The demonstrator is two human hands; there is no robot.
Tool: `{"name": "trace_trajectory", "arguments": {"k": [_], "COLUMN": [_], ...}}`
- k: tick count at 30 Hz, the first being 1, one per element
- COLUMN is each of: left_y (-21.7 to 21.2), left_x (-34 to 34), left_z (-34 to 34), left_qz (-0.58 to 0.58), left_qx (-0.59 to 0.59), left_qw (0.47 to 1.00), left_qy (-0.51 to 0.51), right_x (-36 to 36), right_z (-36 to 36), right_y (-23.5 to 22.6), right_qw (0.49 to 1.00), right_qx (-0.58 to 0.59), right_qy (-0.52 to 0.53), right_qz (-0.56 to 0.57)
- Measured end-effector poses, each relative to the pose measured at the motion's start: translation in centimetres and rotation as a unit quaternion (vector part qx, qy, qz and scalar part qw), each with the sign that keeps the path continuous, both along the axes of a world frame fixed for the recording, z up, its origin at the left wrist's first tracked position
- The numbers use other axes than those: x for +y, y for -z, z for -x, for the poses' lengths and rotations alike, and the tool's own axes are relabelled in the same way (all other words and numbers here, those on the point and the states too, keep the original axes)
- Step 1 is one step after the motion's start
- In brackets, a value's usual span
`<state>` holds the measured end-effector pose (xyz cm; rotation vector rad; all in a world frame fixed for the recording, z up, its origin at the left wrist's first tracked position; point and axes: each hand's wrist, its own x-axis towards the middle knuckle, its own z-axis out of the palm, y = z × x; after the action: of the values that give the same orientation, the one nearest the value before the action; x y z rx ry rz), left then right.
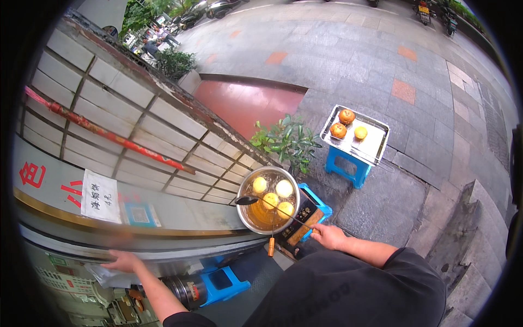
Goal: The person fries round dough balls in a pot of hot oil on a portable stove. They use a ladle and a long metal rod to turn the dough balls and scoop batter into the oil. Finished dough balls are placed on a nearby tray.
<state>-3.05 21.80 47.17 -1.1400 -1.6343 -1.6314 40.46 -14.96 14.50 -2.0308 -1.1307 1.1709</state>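
My right hand (328, 237) is closed around the long thin handle of a ladle (248, 200). Its dark bowl lies over the left rim of a metal pot (241, 217). Inside, several round yellow fried cakes (260, 184) float in bubbling oil. A second tool with a wooden handle (271, 247) leans out over the pot's near rim. My left hand (122, 261) reaches out at the counter's edge, fingers stretched. A clear plastic bag (111, 276) is just below it; whether they touch, I cannot tell.
Beyond the pot, a metal tray (374, 143) with three fried cakes rests on a blue stool (350, 166). The pot stands by a dark cooker (299, 220). A leafy plant (291, 144) grows beside the tiled wall (114, 82). Another blue stool (231, 283) is near my left arm; steps (468, 272) rise at right.
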Motion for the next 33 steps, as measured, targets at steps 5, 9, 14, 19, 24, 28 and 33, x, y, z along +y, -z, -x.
{"name": "trace_trajectory", "arguments": {"k": [5, 9, 14, 19, 24, 28, 33], "left_y": [-0.3, -0.1, 0.3, 0.4, 0.5, 1.4, 2.5], "left_x": [-0.4, -0.2, 0.4, 0.3, 0.7, 1.6, 2.1], "left_z": [-0.4, -0.1, 0.5, 0.6, 1.0, 2.1, 3.1], "left_qz": [0.028, 0.024, 0.006, -0.008, -0.011, -0.007, -0.005], "left_qx": [-0.022, -0.017, -0.014, 0.008, -0.002, -0.033, -0.015], "left_qw": [0.999, 0.999, 1.000, 1.000, 1.000, 0.999, 1.000], "left_qy": [-0.027, -0.023, -0.010, -0.009, -0.015, -0.006, -0.017], "right_x": [-1.0, -0.8, -0.8, -0.9, -1.3, -1.5, -1.6], "right_z": [0.0, -0.2, -0.4, 0.1, -0.3, -0.8, -2.9], "right_y": [-0.5, -0.9, -1.6, -1.2, -0.1, 0.9, 1.7], "right_qw": [1.000, 1.000, 1.000, 0.999, 0.997, 0.994, 0.993], "right_qx": [0.018, 0.027, 0.014, 0.001, 0.033, 0.051, 0.029], "right_qy": [0.004, 0.006, 0.020, 0.050, 0.064, 0.092, 0.112], "right_qz": [-0.017, -0.008, -0.015, -0.019, -0.025, 0.018, 0.000]}}
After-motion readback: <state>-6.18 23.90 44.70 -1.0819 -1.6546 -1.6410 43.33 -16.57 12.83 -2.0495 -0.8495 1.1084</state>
